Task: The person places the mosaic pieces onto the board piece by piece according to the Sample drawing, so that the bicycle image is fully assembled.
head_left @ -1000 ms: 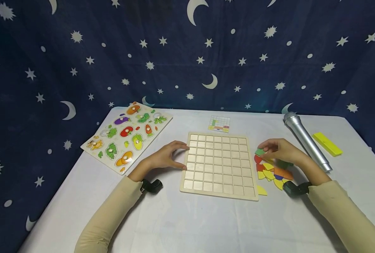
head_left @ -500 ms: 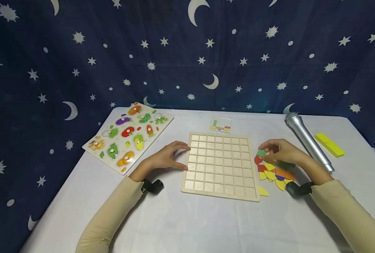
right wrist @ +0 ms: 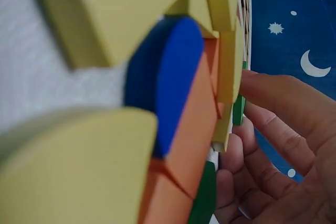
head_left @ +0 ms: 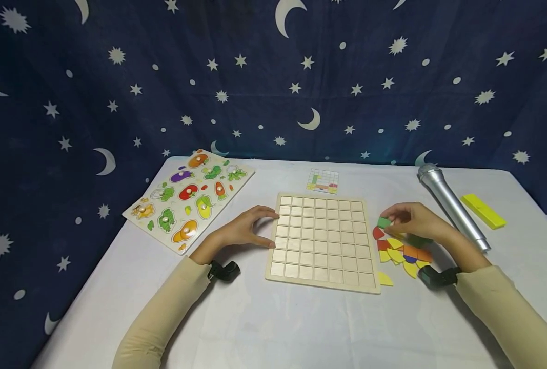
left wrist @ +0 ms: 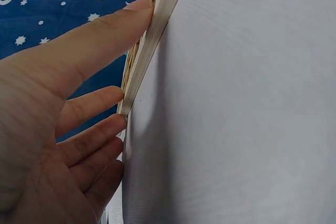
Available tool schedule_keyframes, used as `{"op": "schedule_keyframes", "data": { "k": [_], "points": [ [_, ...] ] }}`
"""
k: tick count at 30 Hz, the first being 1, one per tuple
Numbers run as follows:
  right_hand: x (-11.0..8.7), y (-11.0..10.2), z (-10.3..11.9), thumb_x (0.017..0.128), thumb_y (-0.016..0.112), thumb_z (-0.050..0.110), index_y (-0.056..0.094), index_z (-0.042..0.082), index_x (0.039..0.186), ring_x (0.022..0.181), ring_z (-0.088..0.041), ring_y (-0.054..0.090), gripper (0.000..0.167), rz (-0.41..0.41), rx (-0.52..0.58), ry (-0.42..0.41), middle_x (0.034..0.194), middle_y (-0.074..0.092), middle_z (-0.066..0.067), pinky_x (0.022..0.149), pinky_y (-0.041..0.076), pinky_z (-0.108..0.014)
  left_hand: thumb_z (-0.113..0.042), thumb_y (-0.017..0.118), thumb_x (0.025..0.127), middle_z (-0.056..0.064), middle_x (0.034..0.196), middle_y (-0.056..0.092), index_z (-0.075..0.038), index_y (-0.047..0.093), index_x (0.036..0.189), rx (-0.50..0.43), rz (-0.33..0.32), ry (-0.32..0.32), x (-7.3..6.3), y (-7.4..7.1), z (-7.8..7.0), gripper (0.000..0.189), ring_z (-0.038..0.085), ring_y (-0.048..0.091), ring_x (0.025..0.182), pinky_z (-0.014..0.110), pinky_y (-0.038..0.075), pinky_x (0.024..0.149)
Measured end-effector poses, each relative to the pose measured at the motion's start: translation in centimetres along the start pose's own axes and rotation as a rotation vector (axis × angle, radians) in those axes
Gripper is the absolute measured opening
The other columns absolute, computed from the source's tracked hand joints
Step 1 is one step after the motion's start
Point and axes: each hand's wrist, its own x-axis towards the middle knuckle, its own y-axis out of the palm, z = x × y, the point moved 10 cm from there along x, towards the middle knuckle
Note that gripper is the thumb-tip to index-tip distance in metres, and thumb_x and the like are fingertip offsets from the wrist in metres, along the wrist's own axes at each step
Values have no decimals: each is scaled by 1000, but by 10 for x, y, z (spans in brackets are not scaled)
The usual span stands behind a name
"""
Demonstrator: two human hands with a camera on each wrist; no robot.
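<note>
A pale wooden board (head_left: 324, 236) with a square grid lies mid-table. My left hand (head_left: 243, 228) rests thumb and fingertips against its left edge, fingers spread and fairly straight. In the left wrist view the thumb (left wrist: 113, 35) touches the board's side. Right of the board, my right hand (head_left: 413, 219) pinches a small green block (head_left: 384, 222) between thumb and fingers. Below and around that hand lie loose blocks: a red one (head_left: 378, 233), orange (head_left: 416, 252), blue (head_left: 409, 259) and several yellow ones (head_left: 395, 255). The palm hides part of the pile.
Behind the board lies a small pattern card (head_left: 323, 181). A vegetable knob puzzle (head_left: 187, 200) sits at the left. Over at the right are a silver microphone (head_left: 453, 207) and a yellow bar (head_left: 483, 210). A starry dark-blue cloth (head_left: 255, 107) hangs behind.
The whole head view has shifted slightly, so everything appears a little farther right. Both hands keep their places at the board edge and the block pile.
</note>
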Motion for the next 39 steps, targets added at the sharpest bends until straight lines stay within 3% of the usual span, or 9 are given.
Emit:
{"op": "schedule_keyframes", "data": {
  "k": [11, 18, 28, 39],
  "points": [
    [-1, -4, 6, 83, 78, 18, 64, -4, 117, 87, -21, 55, 43, -37, -28, -4, 96, 63, -8, 75, 48, -25, -17, 86, 75, 19, 141, 46, 0, 54, 136, 1, -1, -4, 0, 1, 2, 71, 34, 38, 136, 49, 28, 115],
    [-1, -3, 20, 84, 77, 14, 64, -5, 117, 89, -21, 56, 41, -38, -24, -65, 97, 63, -10, 71, 50, -22, -17, 85, 75, 20, 141, 45, -1, 54, 136, 6, 1, -12, 0, 1, 2, 70, 35, 39, 136, 49, 29, 114],
    [3, -2, 36, 84, 77, 15, 65, -1, 117, 93, -23, 57, 39, -35, -3, -68, 100, 62, -11, 73, 51, -25, -17, 86, 75, 19, 141, 46, -1, 55, 135, -6, -4, -12, 0, 2, 4, 70, 33, 39, 136, 48, 28, 115],
    [16, 12, 58, 84, 77, 10, 64, -6, 117, 86, -19, 55, 39, 7, 20, -145, 94, 64, -9, 71, 51, -19, -17, 85, 76, 19, 141, 45, -1, 54, 136, -8, 1, -6, 0, 2, 3, 70, 34, 38, 136, 49, 28, 115]
  ]
}}
